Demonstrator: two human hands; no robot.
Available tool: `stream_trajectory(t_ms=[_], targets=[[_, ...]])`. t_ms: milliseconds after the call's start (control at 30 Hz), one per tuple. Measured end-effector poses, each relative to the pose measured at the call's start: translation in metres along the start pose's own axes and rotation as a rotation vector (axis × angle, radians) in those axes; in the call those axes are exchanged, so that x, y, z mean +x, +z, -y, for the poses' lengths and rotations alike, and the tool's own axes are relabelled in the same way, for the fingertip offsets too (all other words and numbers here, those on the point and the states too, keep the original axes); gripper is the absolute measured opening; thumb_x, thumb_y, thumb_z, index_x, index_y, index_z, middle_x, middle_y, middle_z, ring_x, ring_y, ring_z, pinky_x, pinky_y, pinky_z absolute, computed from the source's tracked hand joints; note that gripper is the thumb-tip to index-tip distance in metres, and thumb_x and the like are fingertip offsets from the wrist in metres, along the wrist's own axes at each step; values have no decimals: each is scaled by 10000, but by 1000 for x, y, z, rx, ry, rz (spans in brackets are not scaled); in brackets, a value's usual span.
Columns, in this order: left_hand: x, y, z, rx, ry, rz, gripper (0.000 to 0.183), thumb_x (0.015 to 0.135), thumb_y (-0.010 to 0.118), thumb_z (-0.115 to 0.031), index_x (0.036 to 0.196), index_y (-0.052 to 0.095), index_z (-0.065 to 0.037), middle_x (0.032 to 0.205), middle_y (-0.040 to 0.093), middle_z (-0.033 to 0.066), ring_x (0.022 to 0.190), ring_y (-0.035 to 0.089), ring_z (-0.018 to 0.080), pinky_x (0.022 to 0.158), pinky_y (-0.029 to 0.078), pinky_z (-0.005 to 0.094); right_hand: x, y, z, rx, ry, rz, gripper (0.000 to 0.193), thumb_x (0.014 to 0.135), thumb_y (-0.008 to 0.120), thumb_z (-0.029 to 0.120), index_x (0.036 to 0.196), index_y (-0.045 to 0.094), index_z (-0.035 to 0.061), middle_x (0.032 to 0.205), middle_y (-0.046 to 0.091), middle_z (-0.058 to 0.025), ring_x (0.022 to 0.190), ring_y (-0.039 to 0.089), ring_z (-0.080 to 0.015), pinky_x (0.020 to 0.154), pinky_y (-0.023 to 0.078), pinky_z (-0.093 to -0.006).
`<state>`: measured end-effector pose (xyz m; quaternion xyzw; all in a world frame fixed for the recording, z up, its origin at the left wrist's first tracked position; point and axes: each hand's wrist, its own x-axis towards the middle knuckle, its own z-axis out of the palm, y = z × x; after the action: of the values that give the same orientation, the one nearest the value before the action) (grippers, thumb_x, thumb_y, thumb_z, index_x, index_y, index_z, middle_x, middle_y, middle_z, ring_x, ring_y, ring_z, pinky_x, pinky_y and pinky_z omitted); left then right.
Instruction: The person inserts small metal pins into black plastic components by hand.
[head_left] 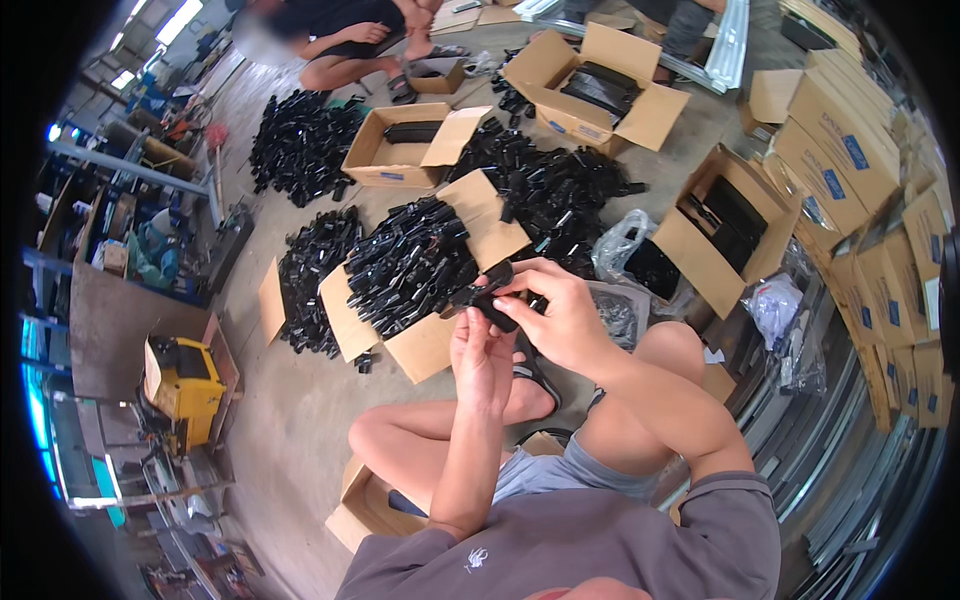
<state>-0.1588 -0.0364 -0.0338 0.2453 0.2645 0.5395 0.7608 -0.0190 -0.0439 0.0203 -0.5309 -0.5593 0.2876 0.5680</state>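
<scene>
Grey short-sleeved shirt [600, 545], grey shorts [560, 470], dark sandals [540, 380].

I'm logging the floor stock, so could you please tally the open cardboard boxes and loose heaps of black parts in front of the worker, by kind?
Open cardboard boxes holding black parts: 5
Loose heaps of black parts on the floor: 3
Total: 8
The black part in both hands isn't counted.

1. Open brown cardboard box [408, 148] on the concrete floor [300, 420].
2. Left of that box: loose heap of black plastic parts [300, 145].
3. Far below-left of it: yellow machine [185, 385].
4. Right of it: stacked brown cartons [850, 160].
</scene>
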Motion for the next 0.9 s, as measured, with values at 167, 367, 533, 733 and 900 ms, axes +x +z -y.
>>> stream_trajectory(t_ms=[167, 367, 533, 733, 900], targets=[[-1, -6, 5, 3, -4, -15, 328, 1029, 596, -291, 1280, 607, -81, 1164, 683, 23, 1030, 649, 100, 961, 525, 302, -2, 7, -8, -74, -17, -39, 143, 818, 769, 82, 899, 694, -9, 921, 670, -117, 848, 647, -293, 715, 532, -381], [0, -14, 7, 44, 13, 42, 303, 1029, 583, -350, 1222, 636, -122, 1149, 692, 32, 1024, 659, 134, 877, 549, 321, -2, 11, -16, -203, -166, -76, 153, 836, 748, 87, 979, 724, 35, 924, 679, -92, 856, 637, -281, 743, 519, -387], [-1, 0, 4, -4, 47, -6, 427, 997, 648, -292, 1374, 561, -112, 1234, 657, 11, 1073, 628, 107, 924, 516, 295, -4, 14, -11, -117, -64, -64, 148, 850, 744, 77, 987, 720, 26, 926, 679, -96, 840, 651, -272, 737, 525, -370], [0, -7, 4, -63, 16, -12, 476, 948, 709, -283, 1391, 571, -177, 1252, 656, -12, 1089, 627, 110, 968, 499, 299, -5, 15, -12, 233, 73, -16, 116, 893, 727, 60, 978, 697, -14, 912, 701, -73, 835, 694, -162, 752, 553, -292], [1, -28, 9, -53, -25, 17, 599, 899, 755, -334, 1429, 509, -203, 1342, 600, 9, 1200, 596, 183, 987, 526, 366, -6, 13, -8, 230, 239, 12, 149, 891, 746, 95, 950, 693, -31, 892, 711, -124, 793, 716, -195, 702, 552, -311]])
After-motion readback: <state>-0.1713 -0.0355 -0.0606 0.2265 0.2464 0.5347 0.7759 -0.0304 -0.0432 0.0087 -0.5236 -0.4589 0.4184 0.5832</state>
